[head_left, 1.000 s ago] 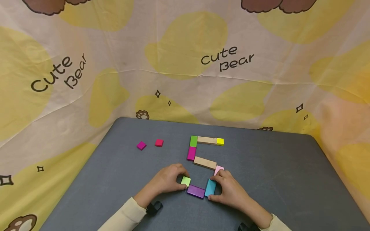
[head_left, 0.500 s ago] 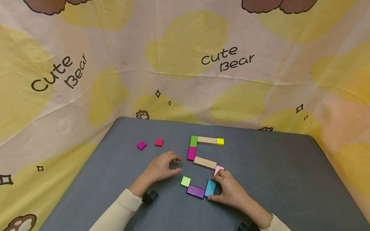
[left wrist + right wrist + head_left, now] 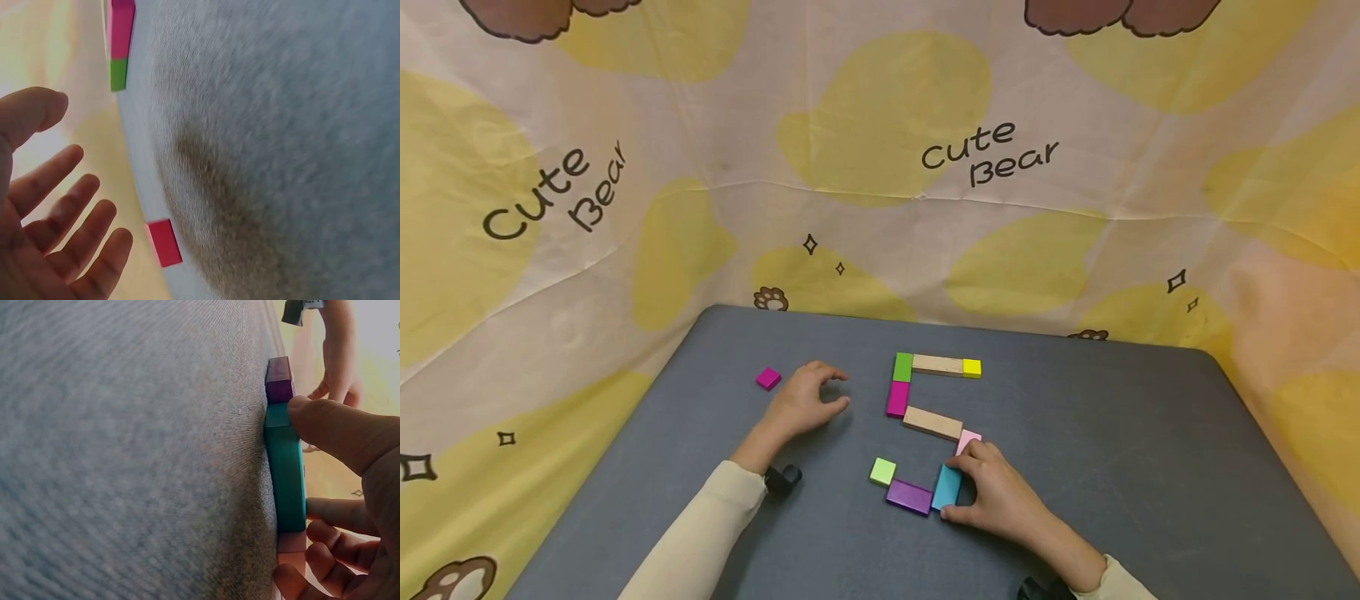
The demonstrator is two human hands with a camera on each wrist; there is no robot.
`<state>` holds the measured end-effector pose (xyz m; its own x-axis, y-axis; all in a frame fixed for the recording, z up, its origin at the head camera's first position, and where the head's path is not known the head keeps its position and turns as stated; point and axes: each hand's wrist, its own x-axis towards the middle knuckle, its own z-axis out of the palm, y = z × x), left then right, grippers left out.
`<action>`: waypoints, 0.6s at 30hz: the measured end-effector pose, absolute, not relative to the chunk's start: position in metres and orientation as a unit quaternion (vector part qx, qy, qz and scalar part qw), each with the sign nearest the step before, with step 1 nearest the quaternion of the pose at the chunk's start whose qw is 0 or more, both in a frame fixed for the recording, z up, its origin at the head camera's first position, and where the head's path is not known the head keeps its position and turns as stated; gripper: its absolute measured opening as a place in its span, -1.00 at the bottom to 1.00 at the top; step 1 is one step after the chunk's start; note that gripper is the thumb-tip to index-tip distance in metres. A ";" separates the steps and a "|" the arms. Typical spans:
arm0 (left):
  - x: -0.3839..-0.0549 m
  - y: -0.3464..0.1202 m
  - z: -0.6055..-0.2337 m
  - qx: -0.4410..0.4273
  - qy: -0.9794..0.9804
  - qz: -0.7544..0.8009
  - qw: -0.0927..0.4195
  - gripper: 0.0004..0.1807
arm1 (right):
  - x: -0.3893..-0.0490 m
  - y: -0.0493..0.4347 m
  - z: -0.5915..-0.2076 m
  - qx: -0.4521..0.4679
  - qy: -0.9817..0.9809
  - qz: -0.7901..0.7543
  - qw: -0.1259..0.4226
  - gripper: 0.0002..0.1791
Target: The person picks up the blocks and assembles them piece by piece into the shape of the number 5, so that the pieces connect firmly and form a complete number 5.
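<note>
My left hand hovers over the left of the table, fingers spread and nothing in them. The red block lies on the table near its fingers in the left wrist view; in the head view the hand hides it. A magenta block is just left of that hand. My right hand holds the blue block by its two ends, between thumb and fingers. The blue block lies between a purple block and a pink block. A light green block touches the purple one's far corner.
Farther back the chain of blocks continues with a wooden block, a magenta block, a green block, another wooden block and a yellow block. A patterned cloth hangs behind the grey table.
My left hand has let go of the light green block and moved away, up and to the left, over the red block. The right hand stays on the blue block.
</note>
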<state>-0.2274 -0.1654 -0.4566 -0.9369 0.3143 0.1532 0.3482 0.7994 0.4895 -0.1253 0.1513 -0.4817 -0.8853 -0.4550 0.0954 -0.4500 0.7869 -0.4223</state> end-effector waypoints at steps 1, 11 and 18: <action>-0.230 -0.167 -0.456 -0.165 -0.950 -0.264 0.032 -0.59 | -0.125 0.151 -0.482 -0.241 0.945 -0.222 0.004 -0.35; -0.247 -0.182 -0.459 -0.093 -0.959 -0.264 0.035 -0.62 | -0.126 0.152 -0.482 -0.240 0.945 -0.222 0.013 -0.34; -0.255 -0.191 -0.462 -0.080 -0.958 -0.272 0.028 -0.60 | -0.126 0.153 -0.481 -0.239 0.946 -0.219 0.012 -0.34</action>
<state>-0.2547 -0.1913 -0.4624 -0.9856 0.1379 0.0978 0.1687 0.8390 0.5173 -0.1256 0.1526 -0.4813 -0.8850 -0.4580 0.0830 -0.4480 0.7895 -0.4195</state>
